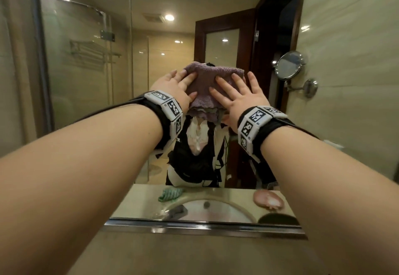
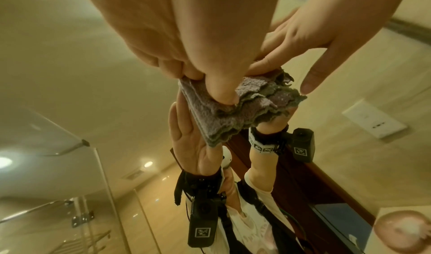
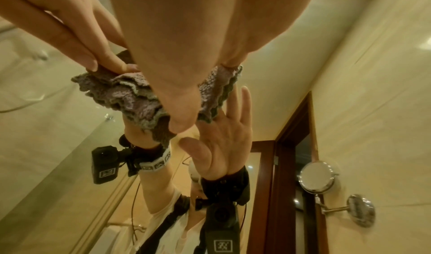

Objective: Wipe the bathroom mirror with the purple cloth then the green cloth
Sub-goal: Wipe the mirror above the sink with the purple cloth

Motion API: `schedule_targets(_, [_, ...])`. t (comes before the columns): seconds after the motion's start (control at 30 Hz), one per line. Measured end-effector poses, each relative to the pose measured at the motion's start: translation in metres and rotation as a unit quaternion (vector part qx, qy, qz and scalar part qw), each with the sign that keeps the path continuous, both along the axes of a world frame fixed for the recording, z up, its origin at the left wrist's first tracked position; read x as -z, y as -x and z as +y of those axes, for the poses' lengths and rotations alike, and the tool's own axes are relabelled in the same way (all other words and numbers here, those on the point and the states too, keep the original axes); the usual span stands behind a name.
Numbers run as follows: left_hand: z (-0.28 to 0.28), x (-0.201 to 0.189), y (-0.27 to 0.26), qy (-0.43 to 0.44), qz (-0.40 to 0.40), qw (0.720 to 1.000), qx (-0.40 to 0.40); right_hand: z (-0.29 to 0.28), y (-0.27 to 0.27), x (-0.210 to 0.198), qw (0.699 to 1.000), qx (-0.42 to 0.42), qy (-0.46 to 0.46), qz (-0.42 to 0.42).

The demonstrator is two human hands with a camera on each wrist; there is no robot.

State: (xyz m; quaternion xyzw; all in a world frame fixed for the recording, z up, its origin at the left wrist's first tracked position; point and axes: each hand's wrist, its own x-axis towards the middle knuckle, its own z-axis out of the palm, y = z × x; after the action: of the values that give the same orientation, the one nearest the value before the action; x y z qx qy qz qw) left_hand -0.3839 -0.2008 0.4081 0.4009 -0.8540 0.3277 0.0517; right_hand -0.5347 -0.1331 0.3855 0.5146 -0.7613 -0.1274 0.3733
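Observation:
A folded purple cloth (image 1: 205, 82) lies flat against the bathroom mirror (image 1: 86, 58) at about head height. My left hand (image 1: 172, 86) presses its left side with straight fingers. My right hand (image 1: 239, 95) presses its right side, fingers spread. In the left wrist view my left thumb (image 2: 221, 84) pushes the purple cloth (image 2: 233, 114) onto the glass. The right wrist view shows the cloth's (image 3: 121, 92) frilled lower edge under my right hand (image 3: 186, 55). The green cloth (image 1: 170, 194) shows only as a reflection, lying on the counter beside the sink.
A round magnifying mirror (image 1: 289, 65) sticks out on a metal arm from the tiled right wall (image 1: 349, 80). The mirror's metal bottom edge (image 1: 205, 227) runs below my arms. Reflected in the glass are a shower screen, a sink, a pink item and a wooden door.

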Motion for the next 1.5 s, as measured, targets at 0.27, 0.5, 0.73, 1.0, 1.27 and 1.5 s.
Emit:
schedule_targets(0.27, [0.036,-0.008,0.06,0.004,0.009,1.0,0.01,0.034,0.064,-0.011,1.0,0.006,0.016,0.023])
schedule_targets(0.5, [0.035,-0.009,0.056,0.01,0.002,1.0,0.007,0.03,0.062,-0.016,1.0,0.019,-0.006,0.017])
schedule_targets(0.73, [0.013,-0.018,0.03,0.016,0.008,1.0,-0.012,0.013,0.025,-0.031,0.999,0.01,-0.015,0.027])
schedule_targets(1.0, [-0.036,-0.03,-0.044,0.031,-0.001,0.998,-0.058,-0.042,-0.056,-0.045,0.999,-0.014,-0.015,0.03])
schedule_targets(1.27, [-0.102,-0.034,-0.149,0.061,-0.031,0.99,-0.121,-0.118,-0.157,-0.051,0.997,-0.073,0.0,0.033])
schedule_targets(1.5, [-0.146,-0.036,-0.226,0.094,-0.079,0.976,-0.18,-0.176,-0.233,-0.049,0.99,-0.137,0.026,0.022])
